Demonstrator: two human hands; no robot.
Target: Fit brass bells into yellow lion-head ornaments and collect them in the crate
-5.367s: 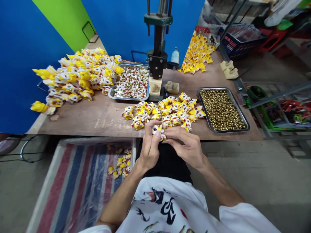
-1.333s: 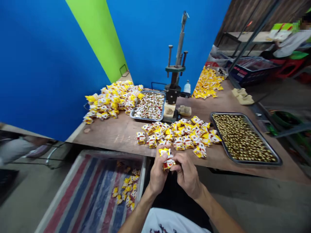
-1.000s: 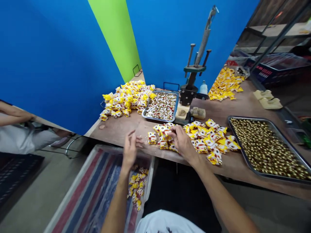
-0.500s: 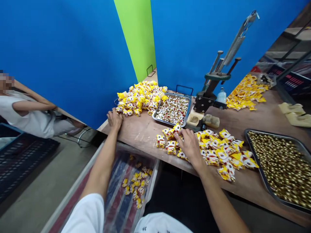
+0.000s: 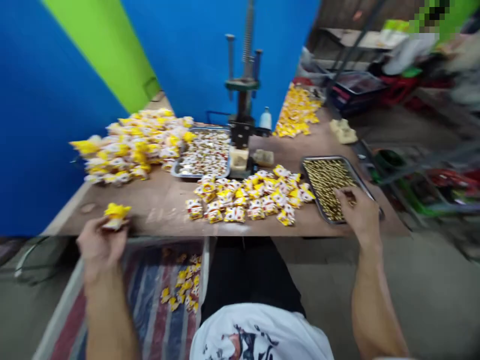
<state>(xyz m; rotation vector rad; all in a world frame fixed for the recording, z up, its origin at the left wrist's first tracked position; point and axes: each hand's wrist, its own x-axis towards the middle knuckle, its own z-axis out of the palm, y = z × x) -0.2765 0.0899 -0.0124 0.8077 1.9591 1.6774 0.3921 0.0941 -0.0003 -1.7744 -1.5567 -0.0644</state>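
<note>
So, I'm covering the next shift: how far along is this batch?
Done, it seems: yellow packets lying on the striped sheet below the table. In hand: a yellow-and-white packet in the left hand, the right hand at the tray of gold balls. Remaining: the packet pile on the table, and that tray, nearly full.

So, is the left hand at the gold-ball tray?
No, the left hand holds a yellow wrapped packet; the right hand is at the tray.

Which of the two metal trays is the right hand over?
The tray of gold balls, farther right, lies under the right hand. The other tray holds small red-and-white pieces, with no hand near it.
</note>
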